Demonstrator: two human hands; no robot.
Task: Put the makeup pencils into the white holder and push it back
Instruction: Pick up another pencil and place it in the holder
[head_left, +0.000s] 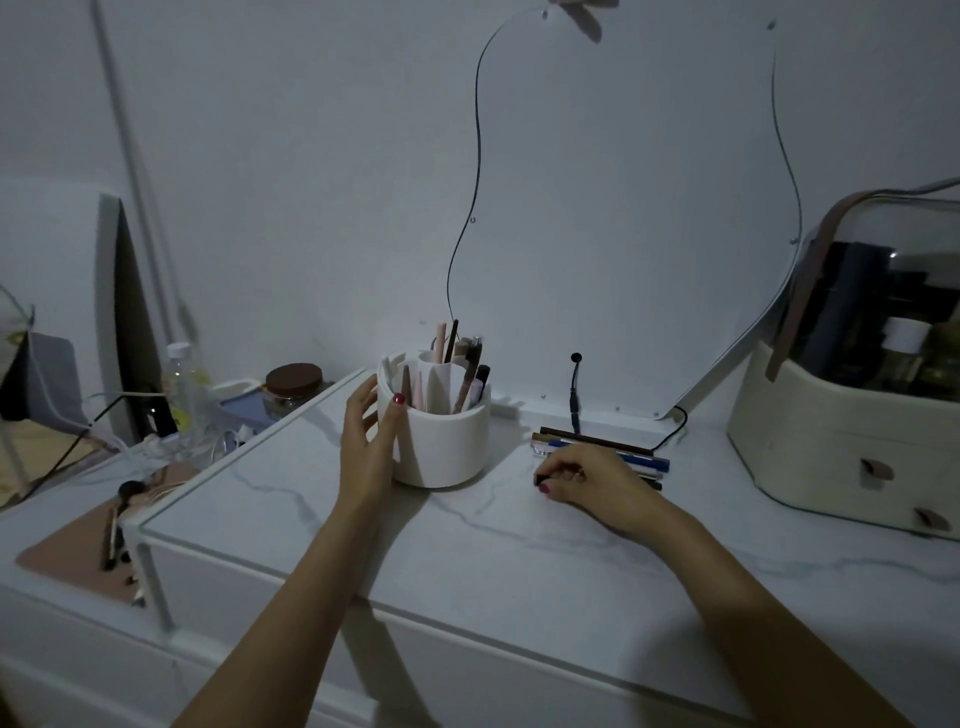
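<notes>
**Head view: both hands down on a dim marble-look worktop**

Head view, looking down over a white worktop (519, 545) veined in grey, under weak light. Pale wall behind, with a wavy-edged mirror (623, 208) leaning against it. At far right, a cream cosmetics case (841, 447) with a clear domed lid and brown strap. Off the left edge, on a lower surface: a clear plastic bottle (183, 395), a jar with a brown lid (294, 387), cables, and a pink mat (88, 545) carrying brushes.

Left hand (366, 441) curled loosely around the left side of the white holder (441, 441), thumb across the front wall near the rim, fingers spread behind; grip half open, resting against the holder, which stands flat on the worktop. Right hand (592, 480) palm-down over the near end of the makeup pencils (602, 449), fingertips pinched around the dark tip of one; grip closed on that pencil, which lies low, at or just above the surface.

Holder round, upright, split into wedge-shaped compartments, already stocked with several pencils and brushes poking above the rim. Remaining pencils stacked side by side in a flat row just right of the holder, near the mirror's foot: brown, blue, gold-tipped, black. A black cable (575, 395) standing just behind the row.
</notes>
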